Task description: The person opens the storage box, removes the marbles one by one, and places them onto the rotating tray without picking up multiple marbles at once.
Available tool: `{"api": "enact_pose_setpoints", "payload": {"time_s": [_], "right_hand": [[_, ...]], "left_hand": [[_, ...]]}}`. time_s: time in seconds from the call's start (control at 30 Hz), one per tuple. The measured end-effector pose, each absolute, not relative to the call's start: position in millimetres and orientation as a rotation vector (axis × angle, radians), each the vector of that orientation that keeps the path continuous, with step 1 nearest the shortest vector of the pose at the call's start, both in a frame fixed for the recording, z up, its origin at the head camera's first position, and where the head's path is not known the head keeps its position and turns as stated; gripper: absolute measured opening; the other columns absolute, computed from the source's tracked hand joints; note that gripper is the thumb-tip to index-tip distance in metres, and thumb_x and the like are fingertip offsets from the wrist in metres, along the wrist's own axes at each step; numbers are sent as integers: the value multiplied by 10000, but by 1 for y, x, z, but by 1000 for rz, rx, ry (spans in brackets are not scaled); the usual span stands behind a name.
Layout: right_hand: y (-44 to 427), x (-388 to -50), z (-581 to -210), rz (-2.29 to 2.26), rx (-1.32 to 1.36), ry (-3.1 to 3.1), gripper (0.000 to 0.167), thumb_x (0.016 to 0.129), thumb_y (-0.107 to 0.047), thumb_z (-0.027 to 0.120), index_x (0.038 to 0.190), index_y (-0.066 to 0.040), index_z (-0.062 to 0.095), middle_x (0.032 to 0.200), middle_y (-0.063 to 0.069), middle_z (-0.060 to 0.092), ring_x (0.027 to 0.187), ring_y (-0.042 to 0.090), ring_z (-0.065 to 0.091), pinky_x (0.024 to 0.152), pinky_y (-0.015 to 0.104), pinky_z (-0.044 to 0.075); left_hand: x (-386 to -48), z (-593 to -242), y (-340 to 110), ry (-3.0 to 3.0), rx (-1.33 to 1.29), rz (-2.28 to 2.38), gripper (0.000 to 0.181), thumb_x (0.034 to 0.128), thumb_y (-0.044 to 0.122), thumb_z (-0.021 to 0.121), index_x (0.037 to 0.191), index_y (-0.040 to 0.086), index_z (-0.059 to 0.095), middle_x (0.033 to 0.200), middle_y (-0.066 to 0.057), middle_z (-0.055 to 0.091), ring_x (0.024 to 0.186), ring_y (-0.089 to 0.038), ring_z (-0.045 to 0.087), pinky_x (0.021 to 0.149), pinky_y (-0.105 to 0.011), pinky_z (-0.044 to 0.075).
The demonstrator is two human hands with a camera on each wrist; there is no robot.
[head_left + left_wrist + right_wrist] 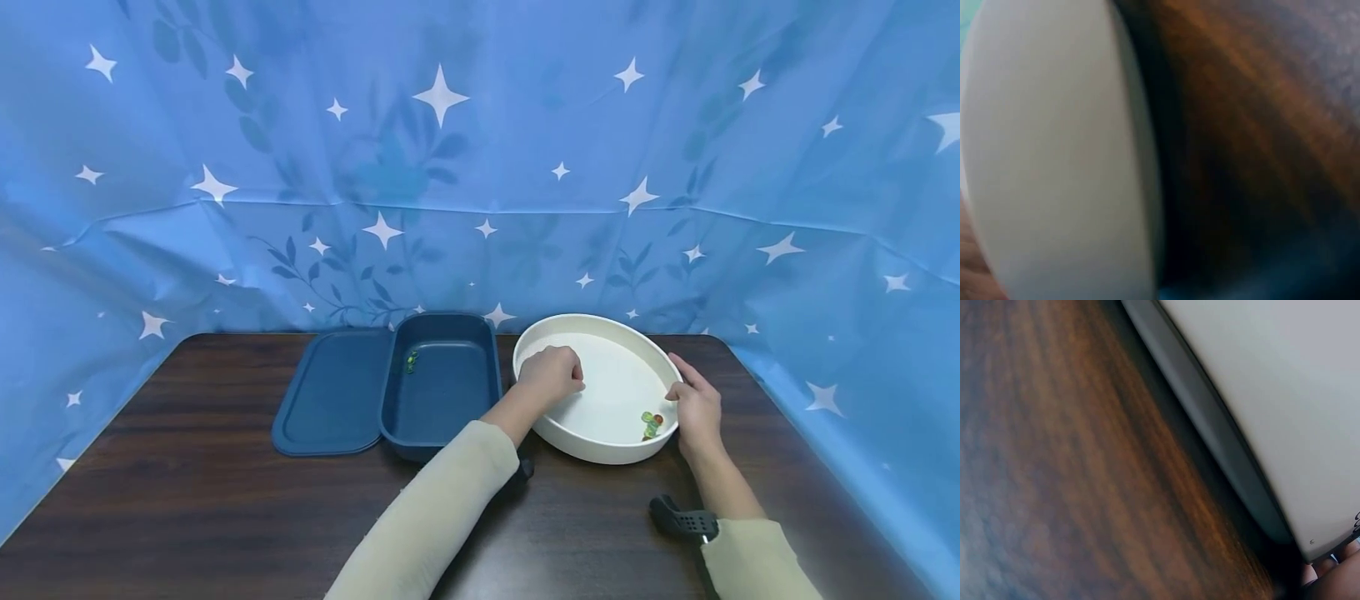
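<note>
A round white shallow tray (592,450) sits on the dark wooden table, its outer wall filling part of both wrist views. My right hand (697,408) grips its right rim, thumb over the edge and fingers along the outside. Over the tray's left part, my left hand (553,372) has its fingers curled; whether they hold something small is hidden. A small cluster of green and red pieces (651,425) lies inside the tray near the right hand. In the left wrist view only a blurred bit of fingers (975,275) shows.
Left of the tray stands a dark blue rectangular box (442,400) with a small green and yellow piece (412,361) inside. A flat blue lid (330,400) lies beside the box. A blue starry curtain (480,167) hangs behind the wooden table (187,483).
</note>
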State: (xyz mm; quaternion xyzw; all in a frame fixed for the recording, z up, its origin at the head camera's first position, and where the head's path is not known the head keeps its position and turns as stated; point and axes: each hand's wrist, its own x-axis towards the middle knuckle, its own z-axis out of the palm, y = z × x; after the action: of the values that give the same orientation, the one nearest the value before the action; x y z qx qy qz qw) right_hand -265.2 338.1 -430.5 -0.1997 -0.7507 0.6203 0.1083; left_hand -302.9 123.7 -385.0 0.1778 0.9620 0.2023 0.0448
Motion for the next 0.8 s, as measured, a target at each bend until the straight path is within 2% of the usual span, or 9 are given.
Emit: {"api": "enact_pose_setpoints", "payload": {"time_s": [0.23,0.57,0.8], "right_hand": [[337,-266,-431,1822,-590,-2204,741,860,61,338,1573,-135,369,1683,56,261,1537,293,282,1238,483,262],[336,-265,-433,1826,-599,-2214,742,862,58,334,1576,-140,364,1688,55,246,1545,299,261,1246,483,245],[339,-268,-433,1821,-594,-2214,733,876,53,337,1580,-150,353,1689,68,236,1552,313,245,1257,494,227]], "left_hand": [[-299,-390,122,2919,528,630,104,922,267,749,828,225,757,845,93,719,723,-98,584,698,-263,484],[-294,-368,102,2963,579,770,148,986,319,665,975,219,773,878,98,723,744,-68,587,663,-237,474],[-296,-349,60,3046,521,964,198,1017,259,606,1110,190,766,1032,43,743,842,-101,638,696,-267,518]]}}
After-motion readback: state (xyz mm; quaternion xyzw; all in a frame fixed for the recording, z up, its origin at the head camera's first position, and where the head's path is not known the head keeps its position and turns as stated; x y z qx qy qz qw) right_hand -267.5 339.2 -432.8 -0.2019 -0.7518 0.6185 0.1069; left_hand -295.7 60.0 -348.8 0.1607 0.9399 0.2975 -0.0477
